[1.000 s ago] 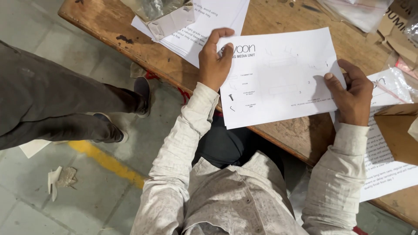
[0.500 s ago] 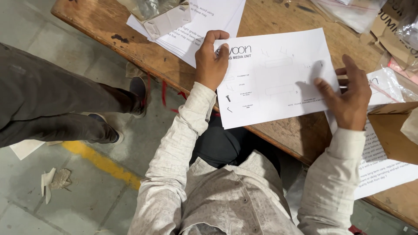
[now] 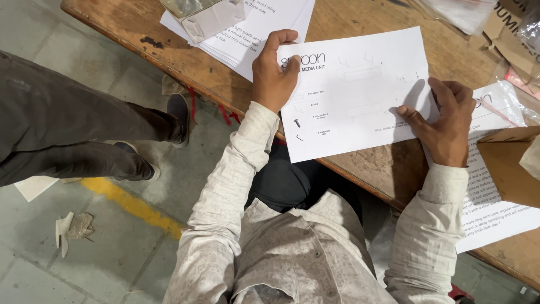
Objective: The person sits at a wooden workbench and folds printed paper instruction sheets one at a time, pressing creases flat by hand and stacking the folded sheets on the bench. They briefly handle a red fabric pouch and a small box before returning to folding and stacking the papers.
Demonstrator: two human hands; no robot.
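A white instruction sheet (image 3: pixel 360 90) is laid flat on the wooden surface (image 3: pixel 394 169), its lower edge overhanging the near rim. The sheet's corner at 9 o'clock is pinched by the left hand (image 3: pixel 274 73), thumb on top and fingers curled beneath, so that it is kept from sliding. The right hand (image 3: pixel 447 121) is pressed on the edge at 3 o'clock, fingers (image 3: pixel 413 115) spread flat on the paper, apparently to hold it smooth. A stack of printed sheets (image 3: pixel 253 28) lies at 11 o'clock. A cardboard box (image 3: pixel 509 163) stands at 3 o'clock. Another person's legs (image 3: pixel 73 135) are seen on the floor at 9 o'clock.
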